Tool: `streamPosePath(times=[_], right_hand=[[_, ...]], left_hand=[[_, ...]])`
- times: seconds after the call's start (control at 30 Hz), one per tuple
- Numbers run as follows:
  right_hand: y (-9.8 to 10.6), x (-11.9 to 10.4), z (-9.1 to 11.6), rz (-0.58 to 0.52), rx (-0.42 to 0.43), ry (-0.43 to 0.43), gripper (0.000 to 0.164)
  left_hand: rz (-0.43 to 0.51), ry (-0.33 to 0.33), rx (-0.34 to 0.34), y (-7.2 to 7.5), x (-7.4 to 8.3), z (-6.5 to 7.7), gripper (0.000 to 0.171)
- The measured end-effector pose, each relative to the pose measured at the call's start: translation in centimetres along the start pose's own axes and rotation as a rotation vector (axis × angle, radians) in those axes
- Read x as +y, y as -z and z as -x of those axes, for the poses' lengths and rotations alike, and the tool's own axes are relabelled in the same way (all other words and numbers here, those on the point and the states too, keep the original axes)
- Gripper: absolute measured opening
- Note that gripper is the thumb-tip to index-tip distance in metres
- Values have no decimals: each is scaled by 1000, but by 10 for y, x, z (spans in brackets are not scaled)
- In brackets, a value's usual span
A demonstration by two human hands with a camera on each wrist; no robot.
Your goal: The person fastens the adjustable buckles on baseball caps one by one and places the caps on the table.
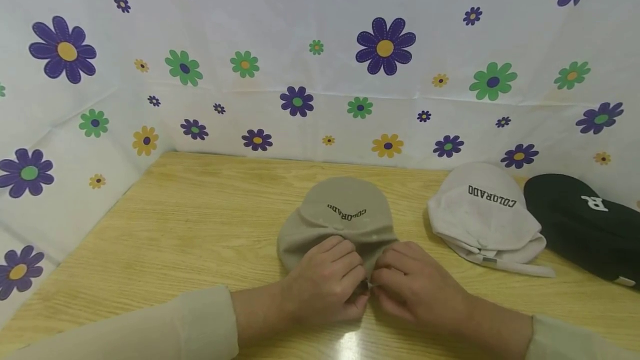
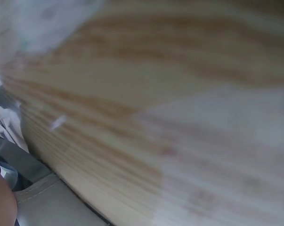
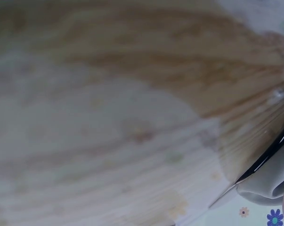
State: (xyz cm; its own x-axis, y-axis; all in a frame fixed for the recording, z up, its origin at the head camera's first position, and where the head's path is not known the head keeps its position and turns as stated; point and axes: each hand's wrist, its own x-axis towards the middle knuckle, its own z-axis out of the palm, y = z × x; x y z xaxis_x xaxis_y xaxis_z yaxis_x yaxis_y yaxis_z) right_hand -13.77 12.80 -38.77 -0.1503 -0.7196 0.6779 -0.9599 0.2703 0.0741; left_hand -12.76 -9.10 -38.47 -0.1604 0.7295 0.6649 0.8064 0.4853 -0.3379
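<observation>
A khaki baseball cap (image 1: 345, 199) with dark COLORADO lettering lies on the table in the head view, its lettering upside down to me. Both hands are at its near edge, fingers curled in and almost meeting. My left hand (image 1: 325, 279) grips the cap's fabric, and my right hand (image 1: 417, 285) pinches the edge beside it. What lies between the fingertips is mostly hidden. In the left wrist view, stitched cap fabric (image 2: 61, 202) shows beside a sliver of the left hand (image 2: 1, 205). The right wrist view catches grey-looking cap fabric (image 3: 262, 188) at its right edge.
To the right lies a pale cap (image 1: 480, 221), also lettered COLORADO, its strap end sticking out. Beyond it is a black cap (image 1: 575, 226) with a white R. A flower-printed white cloth (image 1: 280, 26) hangs behind and left of the wooden table (image 1: 200, 210).
</observation>
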Motion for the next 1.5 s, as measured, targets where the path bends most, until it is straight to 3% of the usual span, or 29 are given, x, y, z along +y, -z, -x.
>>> streamPosePath(times=[0.47,0.73,0.93,1.2,1.5], right_hand=[[3,4,0,4,6,35,11],[6,9,3,-24,-64,-39,5],[7,9,5,-13,-61,-40,5],[5,7,5,-38,-94,-75,21],[6,3,4,-27,-98,-47,17]], left_hand=[[37,10,-48,2,0,-2,20],[50,17,-44,1,-5,0,18],[32,3,-69,1,-4,0,15],[20,7,-27,0,-3,0,14],[22,-25,-2,-2,-4,0,16]])
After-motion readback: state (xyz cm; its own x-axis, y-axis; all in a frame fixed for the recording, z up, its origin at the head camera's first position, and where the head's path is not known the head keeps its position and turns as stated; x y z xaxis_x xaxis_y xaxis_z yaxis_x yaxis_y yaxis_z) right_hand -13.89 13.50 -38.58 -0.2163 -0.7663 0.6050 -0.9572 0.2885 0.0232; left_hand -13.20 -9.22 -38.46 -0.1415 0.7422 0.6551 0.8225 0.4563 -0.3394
